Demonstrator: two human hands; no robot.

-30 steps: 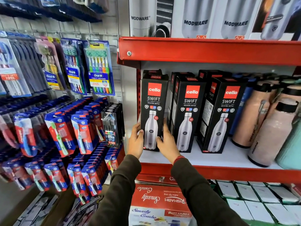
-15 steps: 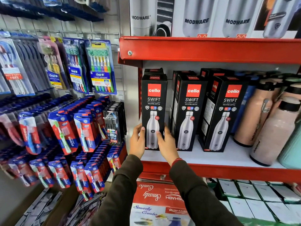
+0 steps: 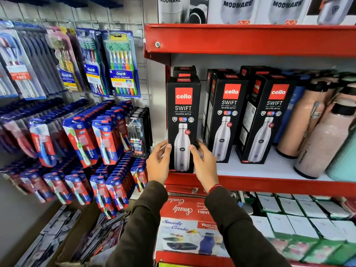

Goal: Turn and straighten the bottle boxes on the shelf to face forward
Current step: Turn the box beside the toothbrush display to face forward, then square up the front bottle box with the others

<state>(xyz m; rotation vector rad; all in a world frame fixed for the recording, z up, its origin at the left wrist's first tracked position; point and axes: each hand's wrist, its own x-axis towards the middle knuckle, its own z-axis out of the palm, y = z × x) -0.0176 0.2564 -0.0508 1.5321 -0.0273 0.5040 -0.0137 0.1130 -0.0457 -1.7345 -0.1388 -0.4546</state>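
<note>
Three black Cello Swift bottle boxes stand in the front row of the red shelf [image 3: 269,184]. The left box [image 3: 183,112] faces straight forward at the shelf's front edge. My left hand [image 3: 159,162] grips its lower left side and my right hand [image 3: 204,162] its lower right side. The middle box [image 3: 226,116] and the right box [image 3: 267,120] stand turned a little, each showing its left side panel. More black boxes stand behind them, mostly hidden.
Pink and teal loose bottles [image 3: 317,132] crowd the shelf's right end. Toothbrush packs [image 3: 119,64] hang on a grid wall to the left. Modware boxes [image 3: 237,8] fill the shelf above; a Smarty Combo box [image 3: 185,228] and white cartons [image 3: 289,214] lie below.
The left box has been drawn forward to the shelf's front edge and squared up, with both hands still on its lower sides. The camera has moved closer.
</note>
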